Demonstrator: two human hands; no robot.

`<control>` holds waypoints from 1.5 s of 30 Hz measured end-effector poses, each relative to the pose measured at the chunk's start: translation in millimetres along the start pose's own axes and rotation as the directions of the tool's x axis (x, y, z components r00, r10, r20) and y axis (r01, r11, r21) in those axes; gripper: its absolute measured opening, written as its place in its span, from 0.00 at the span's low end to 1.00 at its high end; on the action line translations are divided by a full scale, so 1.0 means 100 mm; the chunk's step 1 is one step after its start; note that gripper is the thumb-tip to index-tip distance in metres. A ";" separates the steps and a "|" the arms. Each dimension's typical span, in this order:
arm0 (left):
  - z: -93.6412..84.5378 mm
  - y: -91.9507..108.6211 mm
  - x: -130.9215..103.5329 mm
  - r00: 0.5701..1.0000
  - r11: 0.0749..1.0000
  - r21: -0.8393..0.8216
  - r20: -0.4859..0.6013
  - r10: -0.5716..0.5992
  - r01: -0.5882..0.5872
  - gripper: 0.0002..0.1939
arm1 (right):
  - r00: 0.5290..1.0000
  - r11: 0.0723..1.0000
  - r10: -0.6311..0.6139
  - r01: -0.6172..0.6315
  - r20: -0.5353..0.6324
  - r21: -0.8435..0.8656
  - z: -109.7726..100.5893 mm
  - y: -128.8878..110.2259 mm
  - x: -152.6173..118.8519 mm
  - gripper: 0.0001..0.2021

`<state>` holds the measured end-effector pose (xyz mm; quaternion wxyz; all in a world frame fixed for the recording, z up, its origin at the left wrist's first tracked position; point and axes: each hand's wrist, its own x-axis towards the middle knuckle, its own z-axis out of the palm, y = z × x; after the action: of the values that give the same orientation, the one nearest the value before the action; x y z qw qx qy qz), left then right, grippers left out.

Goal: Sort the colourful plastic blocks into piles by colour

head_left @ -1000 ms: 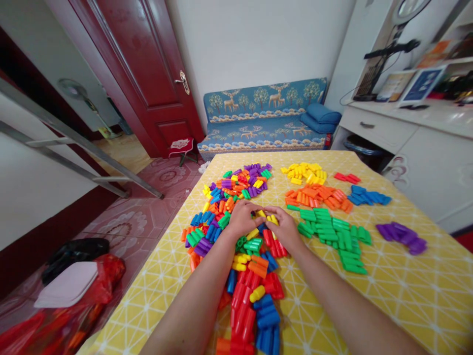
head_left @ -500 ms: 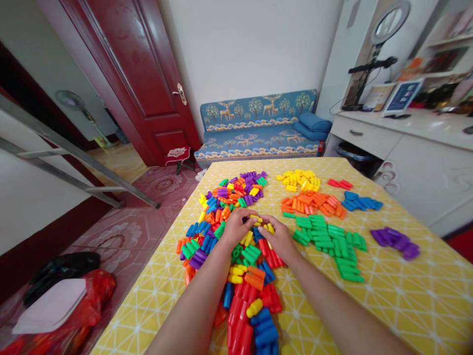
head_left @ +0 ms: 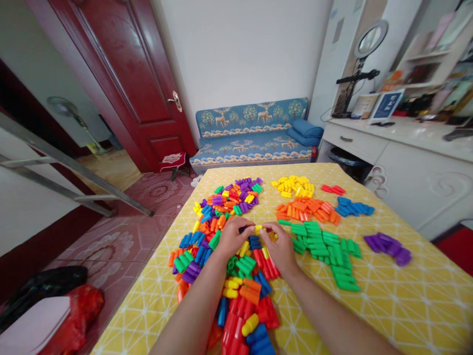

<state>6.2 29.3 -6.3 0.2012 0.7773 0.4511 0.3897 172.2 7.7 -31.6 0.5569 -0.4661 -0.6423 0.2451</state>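
Over the mixed-colour pile of plastic pieces, my left hand (head_left: 233,237) and my right hand (head_left: 278,242) meet at their fingertips. Both pinch a small yellow piece (head_left: 258,229) between them. More yellow shows under my right fingers, partly hidden. Green pieces (head_left: 246,265) and red pieces (head_left: 268,261) lie just below the hands. To the right, sorted by colour, are a yellow group (head_left: 295,186), an orange group (head_left: 310,209), a green group (head_left: 328,246), a blue group (head_left: 353,207), a purple group (head_left: 388,248) and a few red pieces (head_left: 333,189).
The table has a yellow patterned cloth (head_left: 148,301). Behind it stands a blue sofa (head_left: 251,143). At the right is a white cabinet (head_left: 414,172) with a ring light (head_left: 371,39). A metal ladder (head_left: 74,167) and bags (head_left: 84,310) are at the left.
The view has shifted slightly, so the table contents appear a little lower and further left. My hands have drawn closer together around the yellow piece.
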 end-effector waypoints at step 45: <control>-0.03 0.26 -0.07 0.904 0.923 -0.374 -0.356 -0.236 0.094 0.16 | 0.965 0.920 0.178 -0.232 0.191 0.316 0.17 0.03 0.16 0.17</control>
<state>16.2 10.3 9.9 0.2730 0.5930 0.4715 0.5928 157.6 26.3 -30.5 0.5465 -0.4080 -0.5809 0.4444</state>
